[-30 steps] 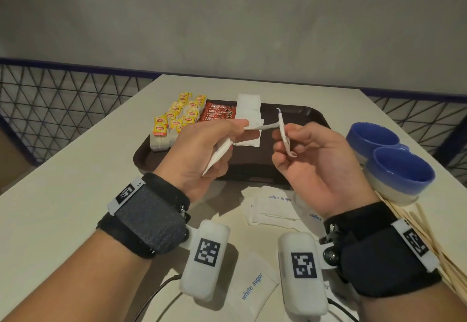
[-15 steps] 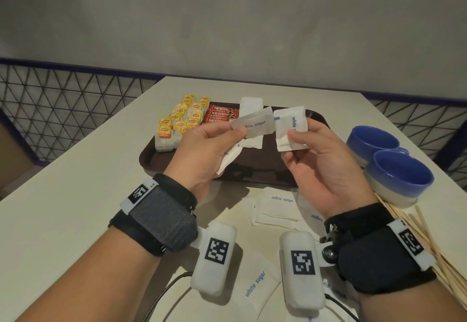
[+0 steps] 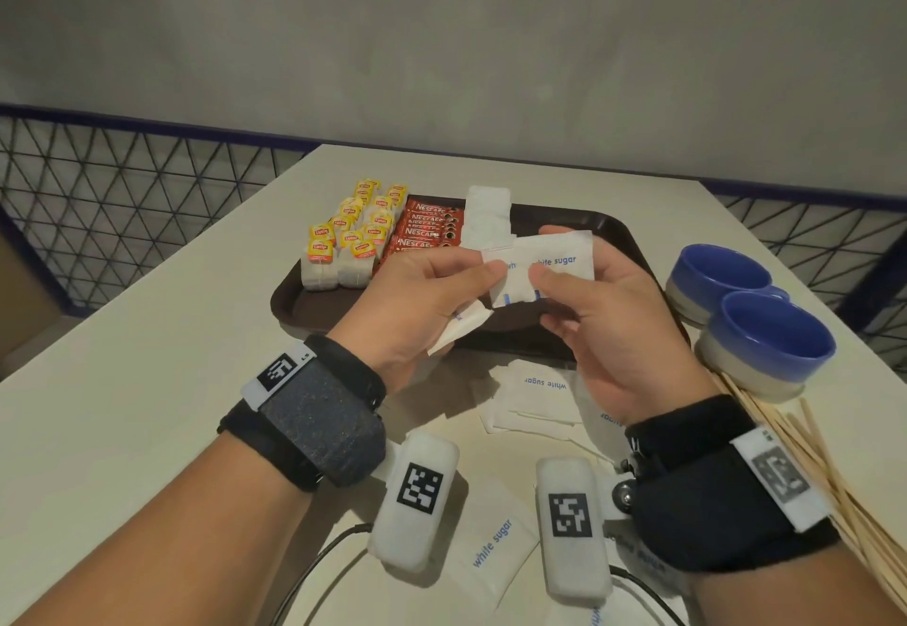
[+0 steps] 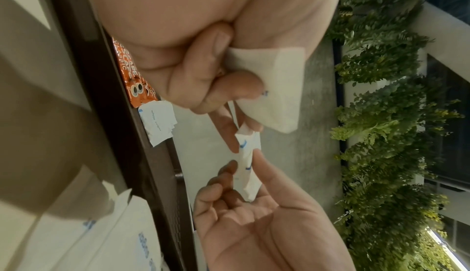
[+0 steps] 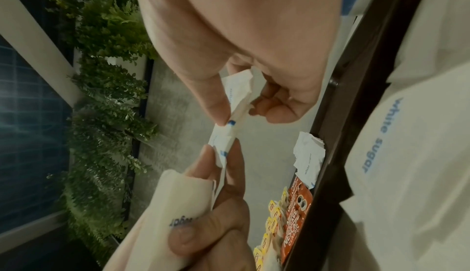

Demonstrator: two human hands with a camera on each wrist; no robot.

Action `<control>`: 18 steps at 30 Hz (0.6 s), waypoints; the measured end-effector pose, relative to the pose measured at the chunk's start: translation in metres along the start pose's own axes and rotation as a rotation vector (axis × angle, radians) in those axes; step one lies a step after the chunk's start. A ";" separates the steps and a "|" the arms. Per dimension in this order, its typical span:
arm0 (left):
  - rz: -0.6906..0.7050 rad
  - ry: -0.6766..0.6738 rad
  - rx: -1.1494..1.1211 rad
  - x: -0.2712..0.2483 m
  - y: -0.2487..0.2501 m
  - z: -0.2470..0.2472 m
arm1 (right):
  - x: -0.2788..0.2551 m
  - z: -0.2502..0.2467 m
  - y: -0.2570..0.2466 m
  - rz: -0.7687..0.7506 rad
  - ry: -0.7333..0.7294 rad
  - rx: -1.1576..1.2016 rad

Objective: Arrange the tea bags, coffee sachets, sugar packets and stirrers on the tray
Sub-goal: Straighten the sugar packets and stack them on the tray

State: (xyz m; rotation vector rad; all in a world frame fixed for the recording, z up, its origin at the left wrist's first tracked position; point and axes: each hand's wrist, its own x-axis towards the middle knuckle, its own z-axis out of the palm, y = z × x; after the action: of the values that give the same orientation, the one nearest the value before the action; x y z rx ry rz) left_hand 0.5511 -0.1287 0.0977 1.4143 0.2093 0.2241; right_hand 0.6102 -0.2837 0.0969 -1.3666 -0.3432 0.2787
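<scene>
Hard to read: how many sugar packets [image 3: 545, 264] are in the held bunch — edges overlap, so no count. Right hand [image 3: 603, 326] covers the tray's [image 3: 630, 245] near right rim and part of the loose packet pile [image 3: 537, 397] on the surface [image 3: 122, 380]. Stirrers [image 3: 805, 468] are cut off by the frame's right edge. The wrist views are blurred at the edges; only packet print and the Nescafe label are legible.

Versus 0.5 s ago: the two hands held separate packets with a gap between them; now the packets overlap in one bunch between both hands, print facing the camera. Both hands sit slightly lower, above the tray's near edge.

Pose: left hand [image 3: 422, 301] has thumb and forefinger pinching the bunch's left end, with another packet [image 3: 461, 328] tucked under its curled lower fingers. The right hand's thumb is on the front of the bunch and its fingers are behind, gripping it. Both wrists are raised off the surface.

Placement: tea bags [image 3: 351, 242] are at the tray's far left, coffee sachets [image 3: 427, 232] are just beside them, and a stack of sugar packets [image 3: 486, 218] is next in line. One packet [image 3: 493, 544] lies near the wrist cameras. Two blue cups [image 3: 751, 326] stand right of the tray, with the stirrers beside them on the surface.
</scene>
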 end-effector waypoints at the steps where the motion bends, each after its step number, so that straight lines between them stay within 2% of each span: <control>1: 0.004 -0.007 0.003 0.001 -0.001 -0.001 | 0.000 0.000 0.001 0.009 -0.017 -0.012; 4: 0.009 -0.018 -0.008 0.003 -0.005 -0.002 | 0.000 0.001 0.003 0.039 -0.066 -0.019; 11: 0.068 -0.079 0.028 0.004 -0.009 -0.001 | 0.001 0.002 0.004 0.044 -0.033 -0.047; 18: 0.074 -0.047 0.060 0.006 -0.012 -0.002 | -0.001 0.004 -0.001 0.051 -0.046 0.007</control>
State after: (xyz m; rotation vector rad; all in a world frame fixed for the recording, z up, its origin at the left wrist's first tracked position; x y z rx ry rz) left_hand 0.5561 -0.1267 0.0851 1.4868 0.1265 0.2468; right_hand 0.6073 -0.2807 0.0987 -1.3652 -0.3456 0.3544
